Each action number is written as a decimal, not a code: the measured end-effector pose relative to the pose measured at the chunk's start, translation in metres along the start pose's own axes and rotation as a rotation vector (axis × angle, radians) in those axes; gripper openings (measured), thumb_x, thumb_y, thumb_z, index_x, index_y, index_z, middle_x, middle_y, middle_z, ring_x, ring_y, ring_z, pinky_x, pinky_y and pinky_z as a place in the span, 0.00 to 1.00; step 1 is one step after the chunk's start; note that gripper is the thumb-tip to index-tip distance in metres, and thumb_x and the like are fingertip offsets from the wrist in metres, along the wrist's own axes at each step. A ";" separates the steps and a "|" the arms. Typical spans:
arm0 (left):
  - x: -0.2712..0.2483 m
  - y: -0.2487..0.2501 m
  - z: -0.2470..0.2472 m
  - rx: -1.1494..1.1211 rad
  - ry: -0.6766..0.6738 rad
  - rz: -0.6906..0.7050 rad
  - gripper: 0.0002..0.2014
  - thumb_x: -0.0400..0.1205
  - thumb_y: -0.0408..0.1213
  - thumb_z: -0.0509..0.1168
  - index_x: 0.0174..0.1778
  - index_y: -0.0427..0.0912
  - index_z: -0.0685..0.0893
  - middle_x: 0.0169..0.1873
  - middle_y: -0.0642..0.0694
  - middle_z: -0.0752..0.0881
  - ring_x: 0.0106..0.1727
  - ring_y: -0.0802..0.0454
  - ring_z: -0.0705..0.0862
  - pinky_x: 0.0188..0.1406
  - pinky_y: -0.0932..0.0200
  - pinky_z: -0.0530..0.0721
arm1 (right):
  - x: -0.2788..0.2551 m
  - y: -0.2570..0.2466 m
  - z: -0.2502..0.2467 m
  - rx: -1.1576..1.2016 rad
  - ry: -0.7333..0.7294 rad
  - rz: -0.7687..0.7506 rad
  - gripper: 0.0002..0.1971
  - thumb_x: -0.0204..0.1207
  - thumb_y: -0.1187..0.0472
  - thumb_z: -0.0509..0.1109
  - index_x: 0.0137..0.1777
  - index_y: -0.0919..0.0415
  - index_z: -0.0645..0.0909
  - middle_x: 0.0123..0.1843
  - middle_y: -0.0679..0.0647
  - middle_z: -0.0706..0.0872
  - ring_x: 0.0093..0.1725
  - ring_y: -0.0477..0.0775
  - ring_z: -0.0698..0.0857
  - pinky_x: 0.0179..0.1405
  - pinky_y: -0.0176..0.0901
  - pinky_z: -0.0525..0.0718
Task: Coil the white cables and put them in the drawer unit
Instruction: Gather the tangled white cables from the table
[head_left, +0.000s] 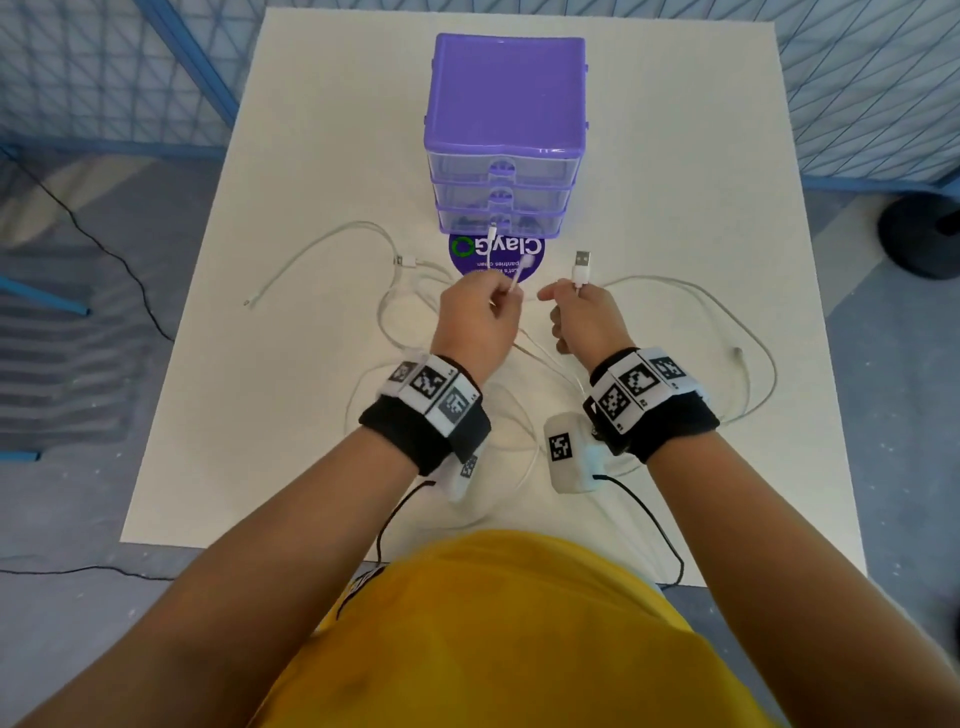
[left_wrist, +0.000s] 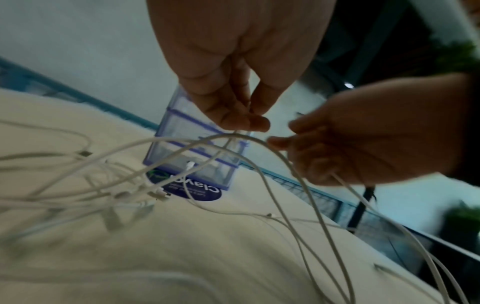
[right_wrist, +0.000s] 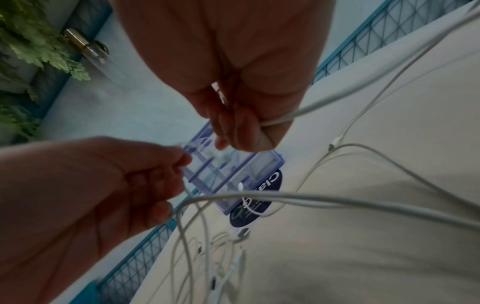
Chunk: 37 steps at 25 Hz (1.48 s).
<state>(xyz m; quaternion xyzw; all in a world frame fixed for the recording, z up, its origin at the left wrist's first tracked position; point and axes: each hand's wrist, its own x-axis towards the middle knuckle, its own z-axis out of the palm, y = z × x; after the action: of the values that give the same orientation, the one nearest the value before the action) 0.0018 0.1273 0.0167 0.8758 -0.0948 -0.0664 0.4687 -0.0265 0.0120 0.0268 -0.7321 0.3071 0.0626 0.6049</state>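
Observation:
A purple drawer unit (head_left: 506, 135) with three clear drawers, all pushed in, stands at the table's far middle. Several white cables (head_left: 332, 244) sprawl over the table. My left hand (head_left: 480, 306) pinches a thin white cable (left_wrist: 235, 136) just in front of the unit, its plug end (head_left: 492, 228) sticking up. My right hand (head_left: 576, 312) grips another white cable (right_wrist: 291, 117) in a fist, the USB plug (head_left: 582, 262) pointing up. Both hands hover above the table, close together.
A round purple sticker (head_left: 496, 260) lies on the white table (head_left: 675, 182) before the unit. Loose cable loops (head_left: 748, 332) spread left, right and under my wrists. Blue mesh fencing (head_left: 130, 78) surrounds the table. A black base (head_left: 922, 234) stands on the floor at right.

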 end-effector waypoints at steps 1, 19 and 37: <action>-0.008 0.002 0.002 0.039 -0.037 0.069 0.09 0.78 0.34 0.63 0.40 0.31 0.84 0.35 0.35 0.84 0.35 0.40 0.83 0.41 0.52 0.80 | -0.001 -0.003 0.003 0.016 -0.020 0.004 0.15 0.79 0.56 0.55 0.34 0.55 0.78 0.26 0.49 0.73 0.25 0.49 0.71 0.23 0.40 0.69; 0.061 -0.069 -0.017 0.470 -0.248 -0.160 0.16 0.78 0.28 0.58 0.60 0.35 0.83 0.65 0.35 0.80 0.65 0.38 0.78 0.66 0.55 0.72 | -0.005 0.019 0.009 0.251 0.021 0.078 0.16 0.79 0.67 0.52 0.29 0.58 0.70 0.22 0.52 0.65 0.10 0.39 0.68 0.33 0.43 0.78; 0.055 -0.072 -0.025 0.894 -0.283 -0.132 0.13 0.77 0.31 0.58 0.58 0.35 0.74 0.53 0.36 0.85 0.58 0.36 0.81 0.68 0.45 0.65 | -0.003 0.028 0.005 0.214 0.027 0.104 0.16 0.79 0.67 0.52 0.30 0.57 0.71 0.23 0.52 0.66 0.10 0.39 0.68 0.32 0.42 0.76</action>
<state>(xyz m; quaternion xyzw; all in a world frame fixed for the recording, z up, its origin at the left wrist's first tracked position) 0.0677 0.1745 -0.0311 0.9781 -0.1210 -0.1677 0.0231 -0.0419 0.0152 0.0030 -0.6473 0.3575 0.0510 0.6712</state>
